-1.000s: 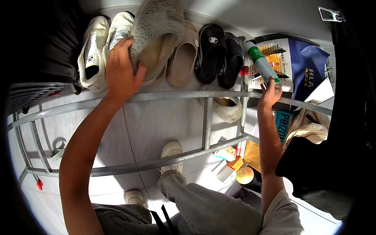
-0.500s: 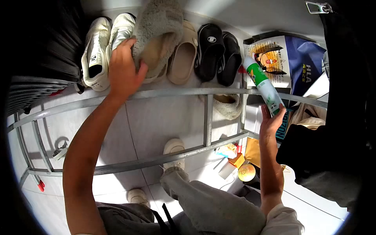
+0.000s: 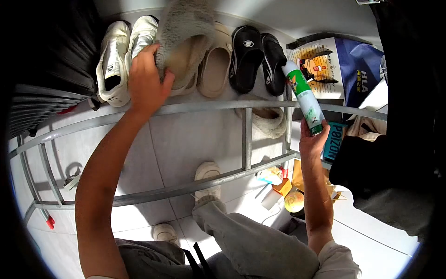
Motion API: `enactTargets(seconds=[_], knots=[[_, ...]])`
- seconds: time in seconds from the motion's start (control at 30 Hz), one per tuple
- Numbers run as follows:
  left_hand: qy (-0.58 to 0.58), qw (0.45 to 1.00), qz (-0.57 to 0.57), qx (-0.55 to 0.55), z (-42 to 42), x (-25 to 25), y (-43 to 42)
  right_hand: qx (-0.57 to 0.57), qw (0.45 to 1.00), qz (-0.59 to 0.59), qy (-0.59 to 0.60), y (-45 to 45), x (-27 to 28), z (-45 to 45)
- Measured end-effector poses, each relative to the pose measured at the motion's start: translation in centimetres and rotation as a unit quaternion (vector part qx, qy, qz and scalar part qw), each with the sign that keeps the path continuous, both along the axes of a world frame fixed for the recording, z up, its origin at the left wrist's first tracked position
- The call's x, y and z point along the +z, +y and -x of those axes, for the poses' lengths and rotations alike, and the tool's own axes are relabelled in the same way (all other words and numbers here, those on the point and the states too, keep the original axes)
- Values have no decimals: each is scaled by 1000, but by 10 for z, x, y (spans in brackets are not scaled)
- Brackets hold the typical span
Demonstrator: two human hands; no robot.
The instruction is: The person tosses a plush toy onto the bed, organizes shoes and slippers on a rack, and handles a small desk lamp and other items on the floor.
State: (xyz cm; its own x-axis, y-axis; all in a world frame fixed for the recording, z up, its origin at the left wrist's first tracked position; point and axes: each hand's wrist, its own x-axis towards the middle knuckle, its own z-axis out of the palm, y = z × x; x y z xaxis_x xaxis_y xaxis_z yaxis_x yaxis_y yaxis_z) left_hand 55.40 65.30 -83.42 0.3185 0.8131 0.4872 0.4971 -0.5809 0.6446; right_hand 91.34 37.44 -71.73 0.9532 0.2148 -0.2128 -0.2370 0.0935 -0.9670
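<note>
My left hand [image 3: 149,81] grips the side of a grey fuzzy slipper [image 3: 186,28], its thumb at the slipper's opening. The slipper is raised over the row of shoes. White sneakers [image 3: 113,60] lie just left of it, a beige clog [image 3: 216,65] just right, then black slides [image 3: 246,60]. My right hand [image 3: 314,136] holds the lower end of a green and white spray can [image 3: 304,98], which tilts up and to the left, its white cap near the right black slide.
A metal rail [image 3: 200,108] crosses below the shoes. Another fuzzy slipper [image 3: 269,122] lies behind its bars. At right are a blue bag [image 3: 357,69], a printed card [image 3: 320,69] and a teal item [image 3: 333,142]; a yellow round item [image 3: 294,202] lies lower down.
My right hand and the spray can have moved down and left, the can now overlapping the printed card less. My left hand still holds the slipper, nearly unmoved.
</note>
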Motion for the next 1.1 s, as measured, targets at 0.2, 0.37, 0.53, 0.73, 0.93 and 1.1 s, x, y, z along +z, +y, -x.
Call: enactTargets(seconds=[0.2, 0.37, 0.53, 0.73, 0.93, 1.1], knots=[[-10, 1000, -19, -4, 1, 0, 0, 91, 996, 19, 9, -26, 7, 19], [-7, 1000, -14, -4, 1, 0, -2, 125, 988, 72, -48, -6, 16, 48], [-7, 1000, -5, -12, 4, -1, -1, 82, 993, 87, -21, 4, -9, 39], [-2, 1000, -2, 2, 2, 1, -5, 69, 997, 5, 47, -17, -8, 52], [-185, 968, 151, -79, 6, 14, 12, 102, 962, -93, 236, -57, 1, 103], [-218, 953, 158, -140, -14, 35, 4, 197, 940, -95, 261, -87, 3, 157]])
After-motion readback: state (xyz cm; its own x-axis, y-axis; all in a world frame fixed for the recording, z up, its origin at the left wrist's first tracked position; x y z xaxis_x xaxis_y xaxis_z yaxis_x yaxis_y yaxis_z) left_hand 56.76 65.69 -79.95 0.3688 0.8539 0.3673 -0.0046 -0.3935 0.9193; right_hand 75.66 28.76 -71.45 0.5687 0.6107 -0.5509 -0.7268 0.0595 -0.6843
